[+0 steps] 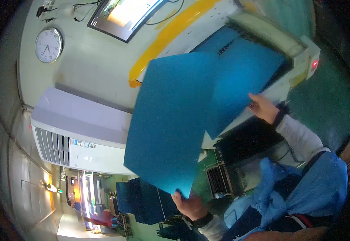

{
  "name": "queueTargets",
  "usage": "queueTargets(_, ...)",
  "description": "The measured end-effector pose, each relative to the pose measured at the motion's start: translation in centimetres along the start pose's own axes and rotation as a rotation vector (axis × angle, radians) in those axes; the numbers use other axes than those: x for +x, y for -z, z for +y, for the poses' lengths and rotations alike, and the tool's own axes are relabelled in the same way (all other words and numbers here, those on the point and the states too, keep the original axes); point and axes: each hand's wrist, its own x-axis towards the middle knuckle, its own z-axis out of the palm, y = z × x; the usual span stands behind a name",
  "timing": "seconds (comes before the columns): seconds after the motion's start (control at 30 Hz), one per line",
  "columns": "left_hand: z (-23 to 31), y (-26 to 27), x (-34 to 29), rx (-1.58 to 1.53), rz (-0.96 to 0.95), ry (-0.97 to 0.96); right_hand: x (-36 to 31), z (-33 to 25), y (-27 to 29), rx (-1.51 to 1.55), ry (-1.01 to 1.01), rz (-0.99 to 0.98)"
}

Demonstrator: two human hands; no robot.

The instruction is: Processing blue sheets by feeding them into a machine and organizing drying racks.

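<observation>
A large flat blue panel stretches across the middle of the view. My left hand grips its lower corner, with the thumb on the face and the other fingers partly hidden behind. Partly behind this panel, a second blue panel reaches toward the upper right over a pale machine bed. At the second panel's edge is my right hand, its fingers closed on that edge. The two panels overlap near the middle, and how far one goes under the other is hidden.
A pale machine housing with a red-lit display borders the far panel. Dark racks and stacked dark blue panels stand below. A white air conditioner, a wall clock and a screen are at left.
</observation>
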Motion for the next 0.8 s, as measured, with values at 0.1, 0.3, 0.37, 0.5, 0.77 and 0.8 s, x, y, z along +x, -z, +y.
queueTargets(0.1,0.2,0.4,0.4,-0.074,0.127,-0.173,3.1,0.2,0.0,-0.012,-0.048,-0.031)
queueTargets(0.3,1.5,5.0,1.0,-0.128,0.120,-0.176,3.1,0.2,-2.0,-0.097,-0.248,-0.061)
queueTargets(0.37,1.5,4.7,1.0,0.044,0.132,-0.243,3.0,-0.1,-2.8,-0.100,-0.247,-0.045)
queueTargets(0.5,0.5,6.2,1.4,-0.026,0.217,-0.164,3.1,-0.9,-2.1,-0.258,-0.373,-0.098)
queueTargets(0.77,-0.2,5.2,2.2,-0.159,0.148,-0.104,4.2,-0.2,-5.5,-1.479,0.347,-0.363)
queueTargets(0.8,-0.2,4.8,2.0,-0.151,0.133,-0.101,4.3,-0.5,-5.8,-1.851,0.656,-0.402)
